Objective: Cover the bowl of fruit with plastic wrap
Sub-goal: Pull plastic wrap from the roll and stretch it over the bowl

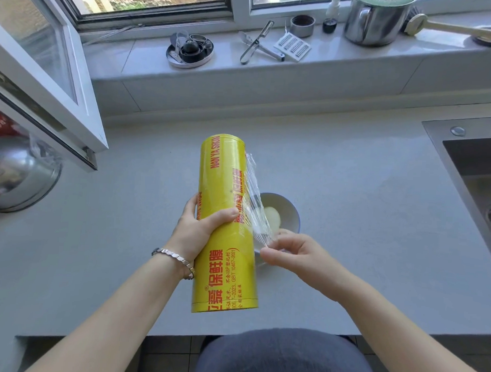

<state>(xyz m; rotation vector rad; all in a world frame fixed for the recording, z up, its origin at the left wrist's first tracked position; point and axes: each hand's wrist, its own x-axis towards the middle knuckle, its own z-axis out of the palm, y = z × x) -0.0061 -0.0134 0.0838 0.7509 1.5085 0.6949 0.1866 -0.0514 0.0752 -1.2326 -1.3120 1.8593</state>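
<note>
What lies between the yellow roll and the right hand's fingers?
A strip of clear film off the yellow roll, pinched by the right hand, with the bowl behind it; the head view shows this.

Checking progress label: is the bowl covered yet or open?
Open. The bowl shows its fruit bare; the film is only a narrow bunched strip off the roll, pinched by the right hand.

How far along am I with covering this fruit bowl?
Done: the left hand grips the yellow roll, and a strip of film is peeled off it. In hand: the right hand pinches that film's loose end. Left: the bowl with its fruit is uncovered; the film needs drawing across it, tearing and pressing around the rim.
</note>
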